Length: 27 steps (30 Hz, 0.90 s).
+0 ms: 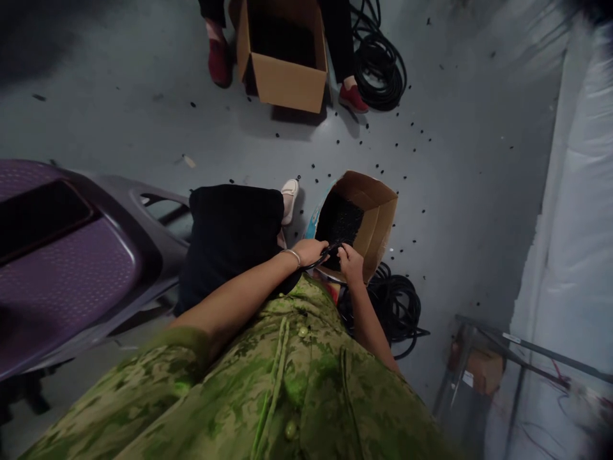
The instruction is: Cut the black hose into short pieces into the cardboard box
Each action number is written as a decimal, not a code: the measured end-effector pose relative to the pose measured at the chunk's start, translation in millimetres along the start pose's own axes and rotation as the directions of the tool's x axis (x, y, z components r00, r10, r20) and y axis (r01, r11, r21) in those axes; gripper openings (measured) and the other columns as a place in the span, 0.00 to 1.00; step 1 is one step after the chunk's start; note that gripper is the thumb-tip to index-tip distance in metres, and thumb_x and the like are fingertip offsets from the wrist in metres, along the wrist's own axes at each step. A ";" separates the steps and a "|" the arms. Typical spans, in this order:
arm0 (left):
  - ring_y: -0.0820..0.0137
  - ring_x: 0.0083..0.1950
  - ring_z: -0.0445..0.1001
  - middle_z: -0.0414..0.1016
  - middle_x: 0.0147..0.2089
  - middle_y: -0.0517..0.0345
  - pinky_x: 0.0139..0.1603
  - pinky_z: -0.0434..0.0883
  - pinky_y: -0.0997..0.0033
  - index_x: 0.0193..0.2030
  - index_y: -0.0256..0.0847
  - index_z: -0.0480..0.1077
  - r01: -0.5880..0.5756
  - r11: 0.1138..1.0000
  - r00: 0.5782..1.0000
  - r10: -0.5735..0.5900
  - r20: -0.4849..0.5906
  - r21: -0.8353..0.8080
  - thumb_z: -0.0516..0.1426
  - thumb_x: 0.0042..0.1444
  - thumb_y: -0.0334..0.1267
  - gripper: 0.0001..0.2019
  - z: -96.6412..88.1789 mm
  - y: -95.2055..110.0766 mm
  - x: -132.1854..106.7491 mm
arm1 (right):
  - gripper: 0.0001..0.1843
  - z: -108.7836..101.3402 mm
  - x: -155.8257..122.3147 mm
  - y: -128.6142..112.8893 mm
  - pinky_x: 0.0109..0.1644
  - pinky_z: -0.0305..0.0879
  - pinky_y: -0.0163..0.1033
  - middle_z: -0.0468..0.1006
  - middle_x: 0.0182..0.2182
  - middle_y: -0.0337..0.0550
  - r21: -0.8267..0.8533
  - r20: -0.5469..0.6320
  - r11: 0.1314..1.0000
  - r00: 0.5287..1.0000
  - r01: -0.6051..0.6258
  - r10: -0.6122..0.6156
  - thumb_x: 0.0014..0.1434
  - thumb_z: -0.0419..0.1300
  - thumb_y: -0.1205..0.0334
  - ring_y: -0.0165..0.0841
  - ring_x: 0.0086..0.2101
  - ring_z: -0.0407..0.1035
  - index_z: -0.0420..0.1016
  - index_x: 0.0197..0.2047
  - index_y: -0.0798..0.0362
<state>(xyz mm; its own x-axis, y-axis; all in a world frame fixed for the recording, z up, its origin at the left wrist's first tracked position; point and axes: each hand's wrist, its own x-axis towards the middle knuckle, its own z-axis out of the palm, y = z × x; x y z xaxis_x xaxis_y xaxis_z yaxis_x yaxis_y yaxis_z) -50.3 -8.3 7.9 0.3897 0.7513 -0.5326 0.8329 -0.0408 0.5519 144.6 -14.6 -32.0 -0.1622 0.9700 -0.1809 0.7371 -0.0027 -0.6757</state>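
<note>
My left hand and my right hand are close together in front of me, both gripping a thin black tube that runs between them. They are held just above the near rim of an open cardboard box filled with small black pieces. A coil of black hose lies on the floor under my right forearm. A bracelet sits on my left wrist.
A purple-grey plastic chair stands at the left. Another person's legs in red shoes flank a second cardboard box at the top, beside another hose coil. Small black bits litter the grey floor. A metal frame stands at the lower right.
</note>
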 end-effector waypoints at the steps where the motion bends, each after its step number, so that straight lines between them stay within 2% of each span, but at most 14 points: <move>1: 0.59 0.49 0.79 0.81 0.45 0.47 0.46 0.71 0.68 0.51 0.44 0.71 -0.001 1.000 1.000 0.001 -0.006 0.006 0.51 0.63 0.48 0.17 0.0 0.7 0.0 | 0.20 -0.2 0.0 -0.1 0.43 0.69 0.38 0.82 0.34 0.45 0.000 0.000 1.000 1.000 0.000 0.000 0.66 0.51 0.54 0.36 0.36 0.75 0.79 0.49 0.54; 8: 0.54 0.47 0.80 0.81 0.44 0.41 0.45 0.71 0.63 0.51 0.39 0.71 -0.017 0.996 1.000 0.019 -0.024 0.091 0.53 0.61 0.45 0.17 -1.3 4.2 -0.6 | 0.20 1.6 -0.1 -0.8 0.44 0.69 0.38 0.83 0.34 0.45 0.003 -0.006 1.000 1.000 -0.006 0.006 0.66 0.50 0.54 0.37 0.37 0.76 0.79 0.50 0.53; 12: 0.54 0.47 0.80 0.81 0.44 0.40 0.45 0.72 0.63 0.53 0.38 0.70 -0.032 0.993 0.999 0.033 -0.004 0.113 0.56 0.59 0.41 0.17 -0.2 4.0 1.9 | 0.19 1.9 0.4 -0.2 0.45 0.69 0.39 0.83 0.34 0.45 -0.008 -0.023 1.000 1.000 -0.011 0.011 0.66 0.50 0.54 0.38 0.38 0.75 0.79 0.49 0.53; 17: 0.53 0.46 0.80 0.81 0.43 0.40 0.44 0.72 0.63 0.55 0.37 0.69 -0.059 0.989 0.998 0.056 0.028 0.136 0.54 0.59 0.39 0.17 2.5 1.5 7.3 | 0.21 -0.2 -0.3 0.7 0.47 0.69 0.39 0.83 0.34 0.46 -0.015 -0.024 1.000 1.000 -0.010 0.010 0.66 0.50 0.54 0.37 0.37 0.76 0.79 0.49 0.55; 27: 0.53 0.45 0.80 0.81 0.42 0.39 0.44 0.72 0.62 0.55 0.38 0.67 -0.099 0.981 0.995 0.096 0.026 0.164 0.55 0.58 0.38 0.18 7.4 -3.4 17.9 | 0.21 8.7 5.0 18.0 0.47 0.71 0.40 0.83 0.37 0.48 -0.022 -0.068 1.000 0.998 -0.014 0.013 0.65 0.51 0.54 0.38 0.40 0.76 0.80 0.51 0.55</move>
<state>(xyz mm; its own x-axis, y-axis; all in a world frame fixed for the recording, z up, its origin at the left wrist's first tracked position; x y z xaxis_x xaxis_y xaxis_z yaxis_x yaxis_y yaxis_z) -43.3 0.5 -8.2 0.4781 0.7265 -0.4935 0.8433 -0.2227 0.4891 151.4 -11.8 -51.3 -0.1080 0.9841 -0.1407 0.7534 -0.0113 -0.6575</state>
